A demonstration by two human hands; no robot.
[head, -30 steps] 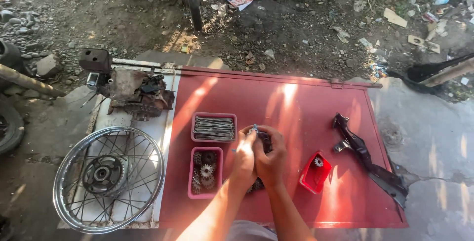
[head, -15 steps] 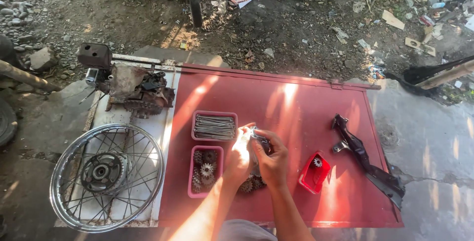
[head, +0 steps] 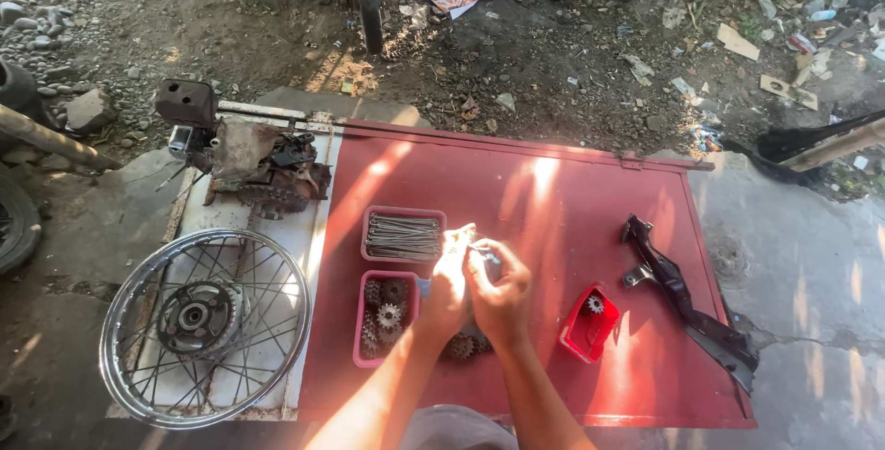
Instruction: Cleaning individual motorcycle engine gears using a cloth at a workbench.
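Both my hands meet over the middle of a red metal sheet (head: pixel 553 201). My left hand (head: pixel 449 289) and my right hand (head: pixel 502 295) together grip a small metal part (head: pixel 470 242) that sunlight washes out; its shape is hard to tell. Below my wrists lie loose small gears (head: pixel 461 347). Left of my hands a pink tray (head: pixel 361 332) holds several gears. Above it another pink tray (head: pixel 403 217) holds a bundle of metal spokes.
A red tray (head: pixel 579 339) with one gear sits right of my hands. A black bracket (head: pixel 682 302) lies further right. A spoked wheel (head: pixel 205 325) and a dirty engine part (head: pixel 263 169) rest on a white board to the left. Dirt and litter lie beyond.
My hands have stayed together over the sheet, shifting only slightly while turning the small part. The view has moved a little.
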